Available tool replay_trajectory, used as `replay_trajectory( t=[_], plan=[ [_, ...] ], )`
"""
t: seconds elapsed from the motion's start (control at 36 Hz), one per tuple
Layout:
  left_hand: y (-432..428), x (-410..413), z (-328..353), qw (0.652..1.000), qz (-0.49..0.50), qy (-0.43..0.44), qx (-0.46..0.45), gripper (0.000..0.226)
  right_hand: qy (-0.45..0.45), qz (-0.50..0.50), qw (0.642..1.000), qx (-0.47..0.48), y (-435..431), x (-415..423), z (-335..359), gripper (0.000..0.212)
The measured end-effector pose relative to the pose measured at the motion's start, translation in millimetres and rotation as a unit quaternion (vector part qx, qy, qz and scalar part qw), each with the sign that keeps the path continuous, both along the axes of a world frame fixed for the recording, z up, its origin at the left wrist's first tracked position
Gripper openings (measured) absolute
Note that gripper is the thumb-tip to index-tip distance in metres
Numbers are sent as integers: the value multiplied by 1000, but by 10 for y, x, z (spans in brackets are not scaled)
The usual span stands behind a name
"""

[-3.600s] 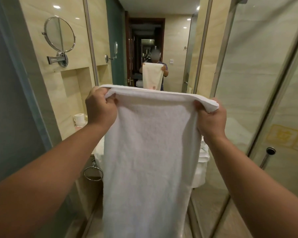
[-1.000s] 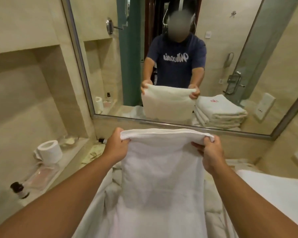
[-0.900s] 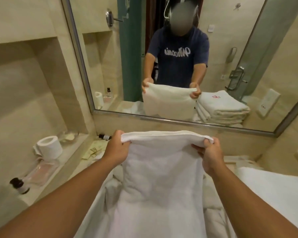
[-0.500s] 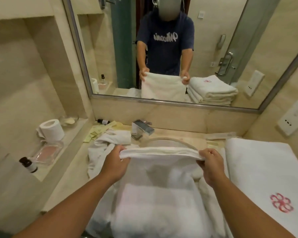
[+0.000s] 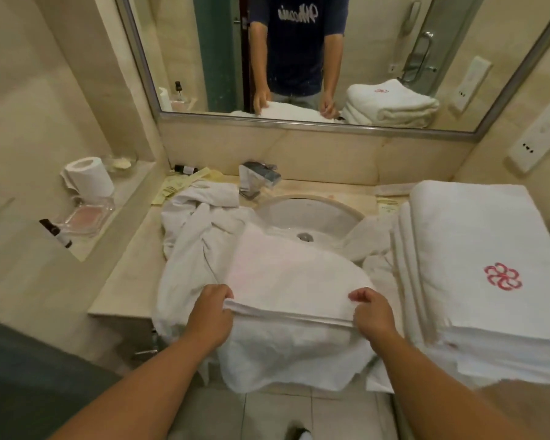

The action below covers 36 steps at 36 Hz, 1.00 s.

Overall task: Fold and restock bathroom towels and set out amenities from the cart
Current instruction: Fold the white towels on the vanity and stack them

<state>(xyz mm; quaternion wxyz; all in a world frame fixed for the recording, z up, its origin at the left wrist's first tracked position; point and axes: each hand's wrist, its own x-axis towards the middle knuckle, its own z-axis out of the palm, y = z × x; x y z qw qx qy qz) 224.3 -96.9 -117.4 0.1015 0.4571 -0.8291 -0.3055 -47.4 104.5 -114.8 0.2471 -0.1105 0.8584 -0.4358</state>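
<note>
The counter (image 5: 127,268) has a bare strip at its left, between the wall niche (image 5: 131,185) and a crumpled heap of towels (image 5: 197,230). Farther back, the rear half of the sink (image 5: 315,214) lies open under the faucet (image 5: 259,179); the spread towel (image 5: 292,281) covers its front. A tall stack of folded towels (image 5: 477,249) fills the counter's right end, just beside the spread towel.

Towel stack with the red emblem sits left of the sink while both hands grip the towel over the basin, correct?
No: the head view shows the towel stack with the red emblem right of the sink, not left. The left hand and right hand do grip the towel over it.
</note>
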Motion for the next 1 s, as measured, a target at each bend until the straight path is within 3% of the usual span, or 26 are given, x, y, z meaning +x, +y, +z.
replay_trajectory(
  t=[0.14,0.31,0.53,0.64,0.72,0.78,0.83,0.92,1.0],
  plan=[
    [80,-73,-275,996,37,-64,-52,20,87,43,995,11,-10,29,-155,41],
    [207,-172,-631,980,75,-102,-155,40,126,77,989,18,19,34,-337,31],
    [260,-235,-743,976,122,-28,-176,41,151,88,984,-21,108,28,-405,27],
    [423,-187,-869,955,256,78,-129,47,133,74,987,-60,158,25,-443,23],
    [739,-146,-1007,935,309,137,-104,49,123,15,990,-73,235,59,-490,44],
    [938,-130,-1079,924,334,187,-24,53,146,-39,986,-76,326,132,-552,55],
    [1052,-114,-1104,899,355,227,118,57,153,-92,979,-95,463,272,-661,58],
    [1049,-34,-1176,875,325,255,255,71,38,-160,979,-116,765,575,-948,62],
    [942,101,-1172,885,304,221,276,97,-79,-96,989,-80,1030,761,-1228,84]
  ],
)
